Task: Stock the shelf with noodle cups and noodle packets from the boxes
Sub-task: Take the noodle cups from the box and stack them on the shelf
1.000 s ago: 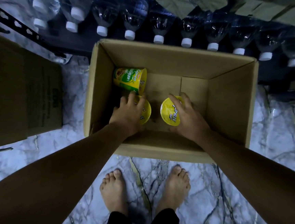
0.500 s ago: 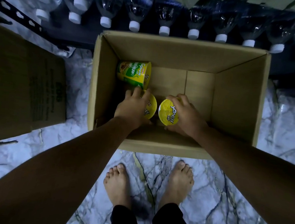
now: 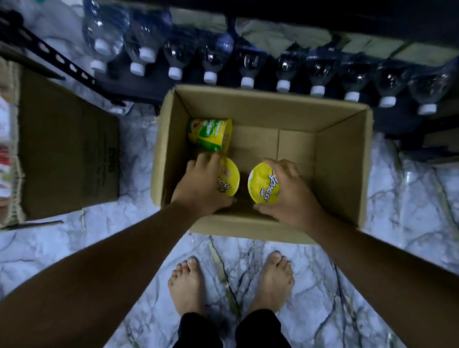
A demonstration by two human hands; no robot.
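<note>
Inside the open cardboard box, the left hand wraps one yellow noodle cup and the right hand wraps another cup; a third cup lies on its side at the box's far-left corner. The cups look light and thin-walled with foil lids, so gripping round the sides seems safest.

box right half free, cup back-left

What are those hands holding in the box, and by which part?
Each grips one yellow noodle cup around its side wall: the left hand holds the left cup, the right hand the right cup.
</note>
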